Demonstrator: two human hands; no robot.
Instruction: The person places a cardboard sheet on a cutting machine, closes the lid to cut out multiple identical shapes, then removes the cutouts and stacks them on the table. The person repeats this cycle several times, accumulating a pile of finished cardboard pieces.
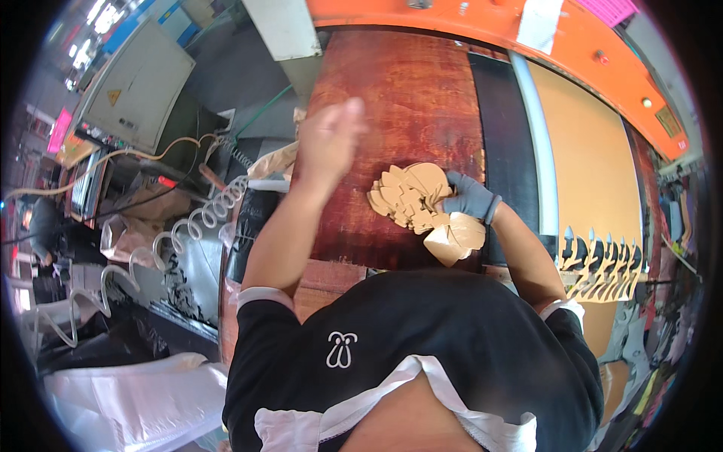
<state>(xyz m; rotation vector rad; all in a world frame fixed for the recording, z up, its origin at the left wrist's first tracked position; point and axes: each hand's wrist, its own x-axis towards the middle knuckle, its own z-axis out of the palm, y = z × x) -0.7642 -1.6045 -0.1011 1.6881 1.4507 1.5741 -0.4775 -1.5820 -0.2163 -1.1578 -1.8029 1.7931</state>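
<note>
A loose pile of tan cut-out pieces (410, 192), thin and flat with curved edges, lies on the reddish-brown board (399, 83) in front of me. My right hand (471, 197), in a grey glove, is closed at the pile's right side, its fingers gripping some of the pieces. Below that hand, a few shinier tan pieces (456, 238) lie at an angle near the board's front edge. My bare left hand (335, 139) is raised over the left part of the board, apart from the pile. Motion smears its fingers, so their shape cannot be made out.
An orange machine beam (459, 16) spans the far side. Right of the board are a black strip (506, 143), a pale bar (536, 143) and a tan sheet (591, 151) with several cut shapes at its near end. A coiled clear hose (203, 218) hangs at left, beside a grey cabinet (139, 87).
</note>
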